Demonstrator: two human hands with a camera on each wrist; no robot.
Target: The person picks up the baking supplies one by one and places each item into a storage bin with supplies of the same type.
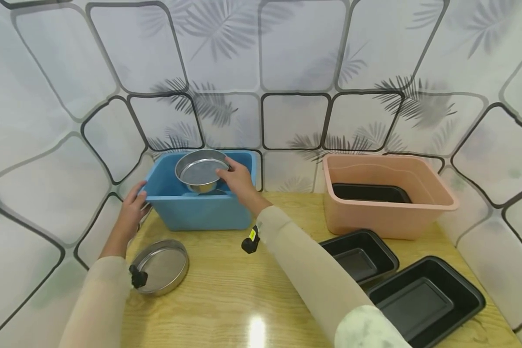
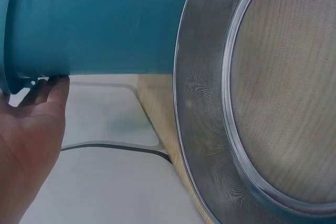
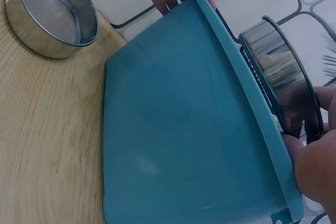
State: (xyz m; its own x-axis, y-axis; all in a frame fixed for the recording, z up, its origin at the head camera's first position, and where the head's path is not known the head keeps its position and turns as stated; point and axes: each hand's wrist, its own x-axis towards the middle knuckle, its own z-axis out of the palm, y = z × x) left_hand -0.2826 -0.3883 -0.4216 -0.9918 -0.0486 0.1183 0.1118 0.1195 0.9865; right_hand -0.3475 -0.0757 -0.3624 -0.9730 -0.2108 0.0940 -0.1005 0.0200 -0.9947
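My right grip is clamped on a round metal sieve at the mouth of a blue tub; my left grip clamps its rim.

The head view looks forward and down across the table; close, tilted wrist views share the blue bin.

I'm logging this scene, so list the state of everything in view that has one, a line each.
Left grip: on the blue bin's rim
Right grip: pinching the held sieve
held sieve: open side up, at the blue bin's mouth
blue bin: upright, open-topped
table sieve: flat, open side up, empty
peach bin: upright, open-topped, black pan inside
two table pans: open side up, partly hidden by a sleeve
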